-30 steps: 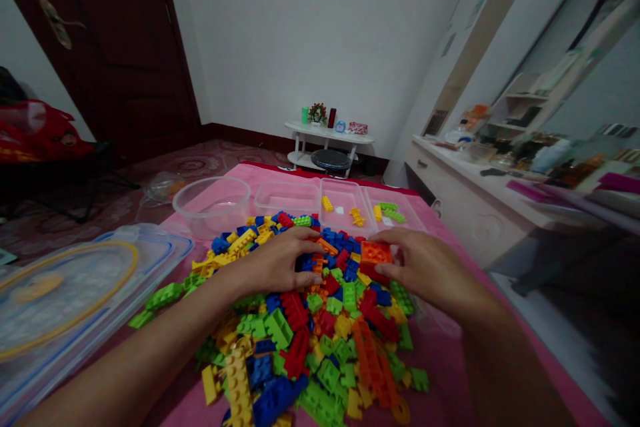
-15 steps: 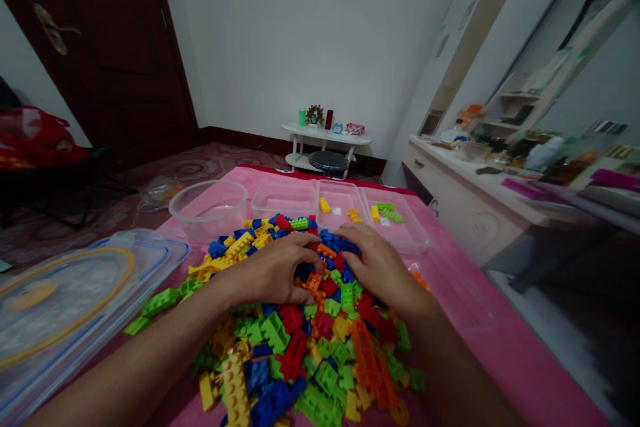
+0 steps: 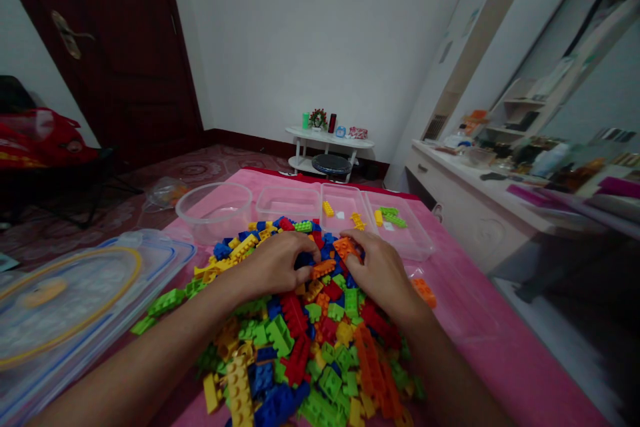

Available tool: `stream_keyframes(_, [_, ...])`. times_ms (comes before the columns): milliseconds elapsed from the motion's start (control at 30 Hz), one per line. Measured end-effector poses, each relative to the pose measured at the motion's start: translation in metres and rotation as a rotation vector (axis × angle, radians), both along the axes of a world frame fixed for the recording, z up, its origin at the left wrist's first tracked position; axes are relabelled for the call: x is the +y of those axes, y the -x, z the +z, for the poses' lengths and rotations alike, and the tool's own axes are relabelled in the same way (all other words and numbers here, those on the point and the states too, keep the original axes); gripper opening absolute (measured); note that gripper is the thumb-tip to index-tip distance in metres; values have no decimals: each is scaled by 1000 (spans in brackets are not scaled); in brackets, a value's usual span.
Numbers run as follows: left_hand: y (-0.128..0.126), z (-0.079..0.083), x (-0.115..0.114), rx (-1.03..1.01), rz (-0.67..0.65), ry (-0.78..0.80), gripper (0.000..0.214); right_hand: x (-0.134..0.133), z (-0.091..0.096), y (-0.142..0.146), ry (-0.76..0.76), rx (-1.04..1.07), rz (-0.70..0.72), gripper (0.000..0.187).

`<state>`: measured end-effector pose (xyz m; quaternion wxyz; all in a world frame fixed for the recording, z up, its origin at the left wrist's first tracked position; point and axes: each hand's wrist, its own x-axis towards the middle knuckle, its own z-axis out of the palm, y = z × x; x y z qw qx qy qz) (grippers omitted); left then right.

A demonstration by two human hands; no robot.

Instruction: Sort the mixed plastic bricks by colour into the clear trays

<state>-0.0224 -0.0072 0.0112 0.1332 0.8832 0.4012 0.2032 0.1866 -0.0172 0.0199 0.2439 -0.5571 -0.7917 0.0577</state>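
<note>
Over pink cloth (image 3: 530, 360), right fingers (image 3: 364, 240) grasp an orange brick (image 3: 345, 247); left fingers (image 3: 306, 245) curl at an orange piece (image 3: 324, 269), grip unclear.

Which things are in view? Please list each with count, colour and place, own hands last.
Building blocks: many, mixed colours, mostly heaped on the cloth.
Cloth: one, pink, under the blocks.
Round tub: one, clear, beyond the blocks, left.
Rectangular containers: four, clear, right of the tub.
Lids: count unclear, clear with blue and yellow, left.
Side table: one, white, by the wall.
Small items: several, mixed colours, on the side table.
Round seat: one, black, at the side table.
Door: one, dark red-brown, back left.
Dresser: one, white, cluttered, right.
Bag: one, red, far left.
Plastic bag: one, clear, floor at left.
Left hand: one, bare, fingers among the blocks.
Right hand: one, bare, fingers around an orange block.
</note>
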Motion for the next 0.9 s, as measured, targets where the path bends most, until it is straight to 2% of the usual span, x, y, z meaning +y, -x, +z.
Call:
stream_keyframes(100, [2, -4, 3, -33, 14, 10, 21, -3, -1, 4, 63, 55, 48, 40])
stream_keyframes(200, [3, -8, 6, -75, 35, 18, 25, -6, -14, 10, 138, 54, 149, 32])
stream_keyframes(333, [3, -8, 9, -122, 50, 39, 23, -7, -31, 16, 106, 24, 145, 24])
stream_keyframes(400, [3, -6, 10, -157, 67, 40, 21, -6, -30, 15, 76, 40, 143, 21])
stream_keyframes(500, [4, -4, 12, -218, 124, 41, 20, -3, -11, 5, 34, 80, 159, 19])
stream_keyframes(600, [6, -4, 15, -275, 169, 56, 23, 2, 20, -22, -57, 96, 53, 12])
stream_keyframes(700, [10, -7, 21, -324, 203, 39, 31, 6, 44, -64, -120, 42, -202, 18])
stream_keyframes(767, [13, -10, 24, -348, 241, -27, 33, 9, 50, -93, -119, -64, -340, 22])
stream_keyframes(800, [14, -12, 26, -349, 255, -59, 33, 10, 50, -106, -71, -128, -400, 25])
stream_keyframes(900, [17, -21, 29, -280, 294, -61, 47, 13, 44, -126, 99, -278, -455, 31])
